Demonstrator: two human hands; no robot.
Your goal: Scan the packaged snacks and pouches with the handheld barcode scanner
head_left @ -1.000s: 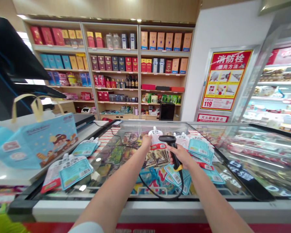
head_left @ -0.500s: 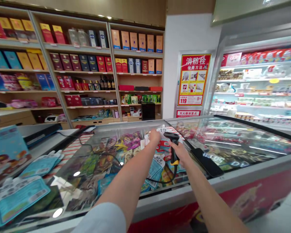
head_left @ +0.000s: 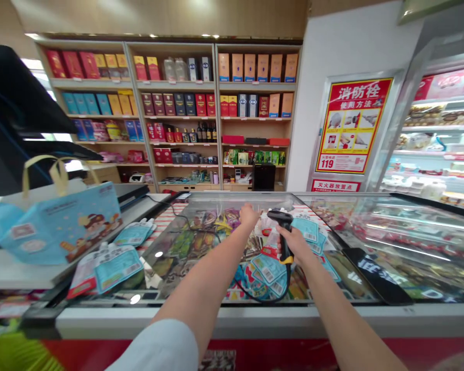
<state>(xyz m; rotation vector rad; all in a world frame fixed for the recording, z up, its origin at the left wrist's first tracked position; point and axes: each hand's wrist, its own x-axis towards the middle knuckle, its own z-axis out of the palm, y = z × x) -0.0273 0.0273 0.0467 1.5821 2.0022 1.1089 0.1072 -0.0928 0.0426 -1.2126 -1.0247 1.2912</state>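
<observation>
My right hand (head_left: pixel 293 241) is wrapped round the grip of a black and yellow barcode scanner (head_left: pixel 280 217), its cable (head_left: pixel 257 298) looping below. To its left, my left hand (head_left: pixel 249 214) reaches over the display freezer with curled fingers; what they hold, if anything, is hidden. Blue-labelled packets (head_left: pixel 271 268) lie on the glass beneath the scanner, beside a red and white packet (head_left: pixel 269 251). More blue-labelled packets (head_left: pixel 307 229) sit just right of the scanner. Further left on the freezer are other blue-labelled packets (head_left: pixel 118 269).
A light-blue shopping bag (head_left: pixel 62 221) stands on the left counter (head_left: pixel 19 270), near a dark screen (head_left: pixel 23 93). A black panel with white lettering (head_left: pixel 377 275) lies on the freezer's (head_left: pixel 232 315) right part. Behind are shelves of boxes (head_left: pixel 178 87) and a chilled cabinet (head_left: pixel 441 154).
The view has turned left, bringing the whole shopping bag and the screen in. Blue-labelled packets now show right of the scanner. My right hand still grips the scanner.
</observation>
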